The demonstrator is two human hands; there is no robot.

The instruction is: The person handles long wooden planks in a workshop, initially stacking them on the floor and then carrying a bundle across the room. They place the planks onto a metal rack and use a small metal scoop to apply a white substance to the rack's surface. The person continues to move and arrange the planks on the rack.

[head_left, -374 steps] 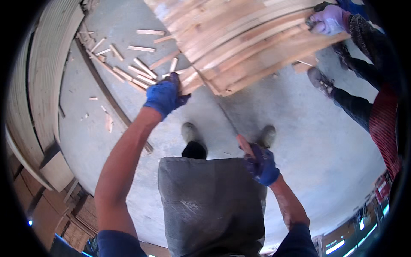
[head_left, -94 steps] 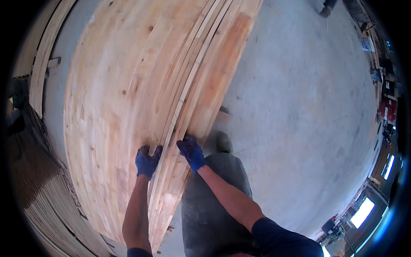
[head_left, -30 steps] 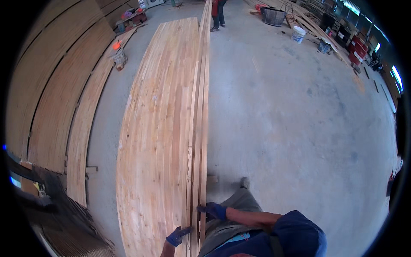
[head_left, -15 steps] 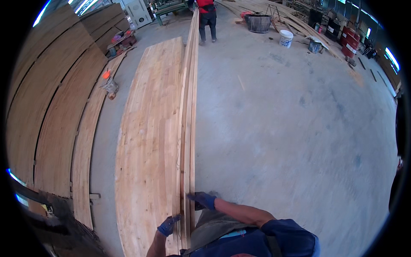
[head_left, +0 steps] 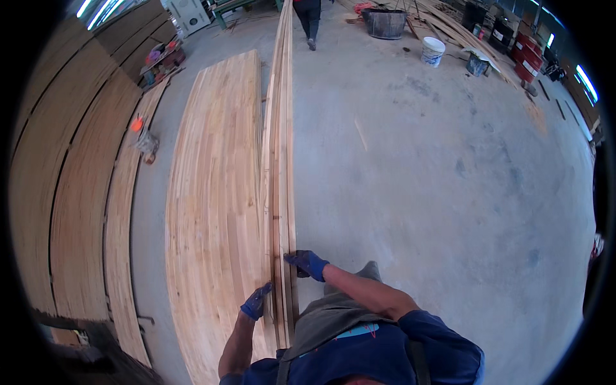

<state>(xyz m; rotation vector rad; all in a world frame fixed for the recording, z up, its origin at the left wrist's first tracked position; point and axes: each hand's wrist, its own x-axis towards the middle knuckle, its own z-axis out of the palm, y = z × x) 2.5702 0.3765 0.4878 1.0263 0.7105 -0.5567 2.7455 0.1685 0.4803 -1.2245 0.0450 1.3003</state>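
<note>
Several long, narrow wooden boards (head_left: 280, 167) stand on edge side by side as a bundle running away from me. My left hand (head_left: 257, 301), in a blue glove, is closed against the bundle's left side. A little farther along, my right hand (head_left: 308, 264), also gloved, grips the right side with its thumb near the top edge; most of its fingers are hidden. Left of the bundle lies a wide laminated wood panel (head_left: 215, 192). At the far end of the boards is a co-worker (head_left: 308, 22) in dark trousers, upper body mostly out of view.
Tall wooden panels (head_left: 83, 192) line the left side, with a long plank (head_left: 120, 224) beside them. A container with an orange top (head_left: 146, 138) stands near that plank. Toward the back right are a black tub (head_left: 385, 24), a white bucket (head_left: 432, 52) and red drums (head_left: 527, 59).
Both hands appear higher in the view, still on the boards. At the far end, a gap between bundle and panel has widened. The co-worker now shows farther up the picture.
</note>
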